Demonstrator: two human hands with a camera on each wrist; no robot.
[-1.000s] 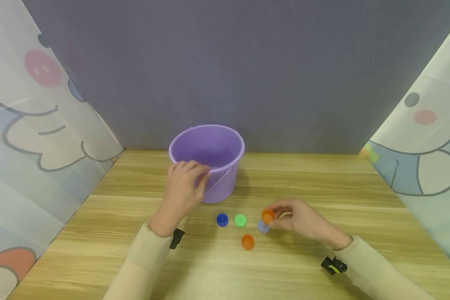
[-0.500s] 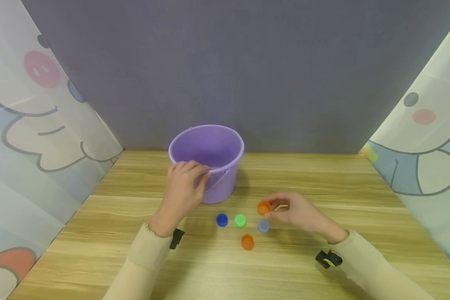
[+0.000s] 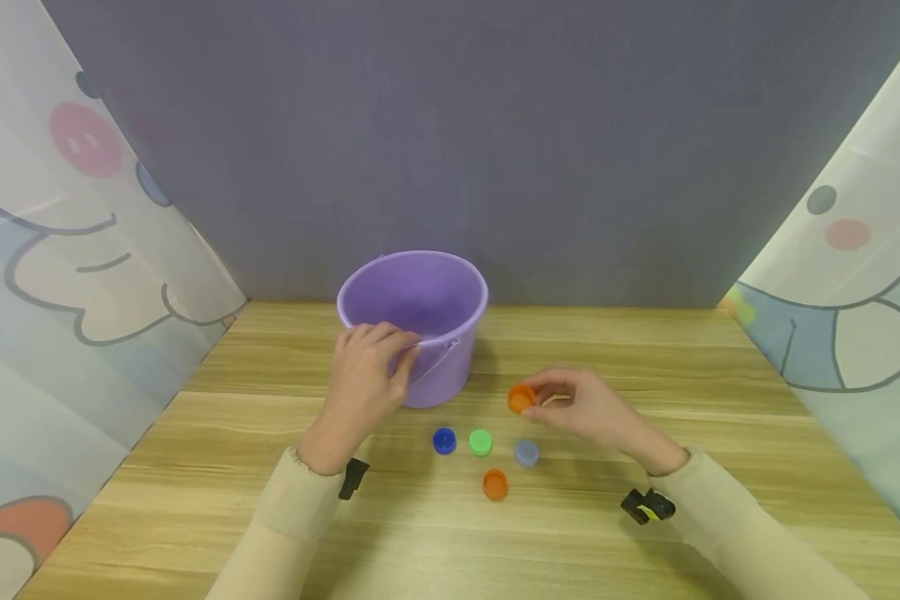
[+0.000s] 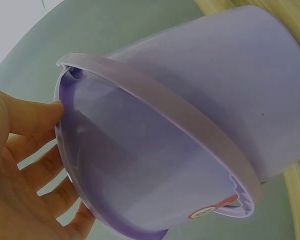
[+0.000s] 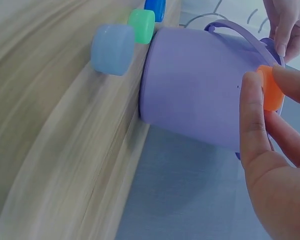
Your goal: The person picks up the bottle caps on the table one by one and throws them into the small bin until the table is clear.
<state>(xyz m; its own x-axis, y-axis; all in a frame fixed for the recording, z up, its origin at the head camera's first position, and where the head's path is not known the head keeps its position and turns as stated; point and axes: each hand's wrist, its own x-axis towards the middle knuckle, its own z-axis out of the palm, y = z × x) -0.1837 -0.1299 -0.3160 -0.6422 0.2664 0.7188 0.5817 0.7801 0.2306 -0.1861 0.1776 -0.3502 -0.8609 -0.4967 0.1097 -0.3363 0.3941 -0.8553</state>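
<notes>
Seemingly this was the carry step: the right hand [image 3: 588,410] pinched an orange cap [image 3: 521,399] in midair near the bucket [image 3: 452,377], whose rim [image 3: 485,297] the left hand [image 3: 367,375] clamped between thumb and fingers, and the next move probably called for more height.

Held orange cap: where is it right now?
In the head view, the held orange cap is pinched in the right hand, clear of the table, right of the purple bucket, with the pale blue cap just below it in the picture.
</notes>
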